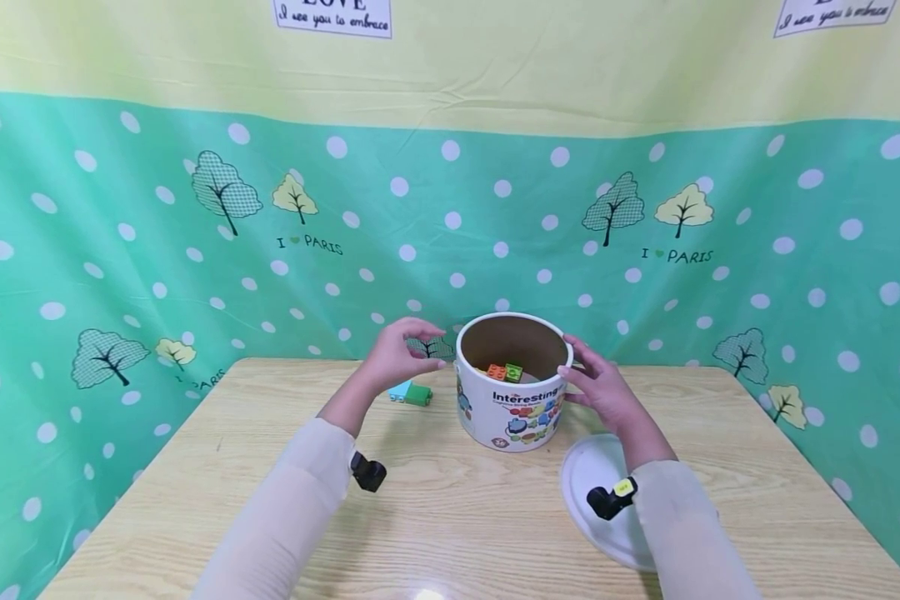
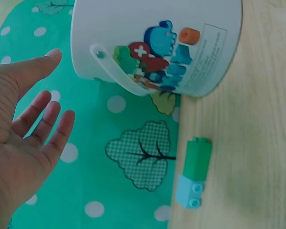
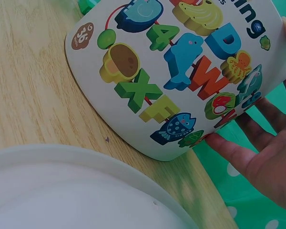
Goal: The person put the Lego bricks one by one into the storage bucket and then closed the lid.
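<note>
A white toy bucket (image 1: 487, 412) printed with coloured shapes and letters stands upright near the table's back edge. Inside it lie an orange block (image 1: 496, 372) and a green block (image 1: 513, 373). My right hand (image 1: 603, 392) holds the bucket's right side, thumb at the front of the rim and fingers along the wall. Left of the bucket, my left hand (image 1: 401, 357) is raised in the air, thumb and fingers apart with nothing between them. Below it on the table sits a joined piece of a green block (image 2: 197, 160) and a light blue block (image 2: 189, 192).
A round white lid (image 1: 592, 475) lies on the wooden table (image 1: 450, 517), partly under my right forearm. The bucket's white handle (image 2: 117, 71) hangs down its left side. Behind the table hangs a green dotted cloth (image 1: 450, 250).
</note>
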Demonstrator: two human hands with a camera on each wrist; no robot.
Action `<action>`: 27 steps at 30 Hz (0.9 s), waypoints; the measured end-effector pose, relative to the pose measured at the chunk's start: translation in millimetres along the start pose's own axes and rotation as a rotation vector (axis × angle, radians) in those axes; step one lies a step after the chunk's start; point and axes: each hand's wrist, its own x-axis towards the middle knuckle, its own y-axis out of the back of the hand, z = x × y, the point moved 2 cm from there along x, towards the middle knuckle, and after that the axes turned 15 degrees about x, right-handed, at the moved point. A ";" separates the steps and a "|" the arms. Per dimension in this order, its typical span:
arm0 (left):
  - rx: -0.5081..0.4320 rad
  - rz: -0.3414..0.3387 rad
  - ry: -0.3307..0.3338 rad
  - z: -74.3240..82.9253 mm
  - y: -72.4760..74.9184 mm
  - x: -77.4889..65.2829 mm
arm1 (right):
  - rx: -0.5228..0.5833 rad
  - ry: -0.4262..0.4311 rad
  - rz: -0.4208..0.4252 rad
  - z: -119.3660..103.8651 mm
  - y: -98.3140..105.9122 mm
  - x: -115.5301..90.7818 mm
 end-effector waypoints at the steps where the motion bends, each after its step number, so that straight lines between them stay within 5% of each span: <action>1: -0.009 -0.001 0.003 -2.8 -0.3 -1.6 | -0.001 0.001 0.000 0.2 0.2 0.2; 27: -0.056 -0.047 0.121 -66.8 -13.2 -27.0 | -0.022 -0.002 0.018 -0.2 -0.7 0.1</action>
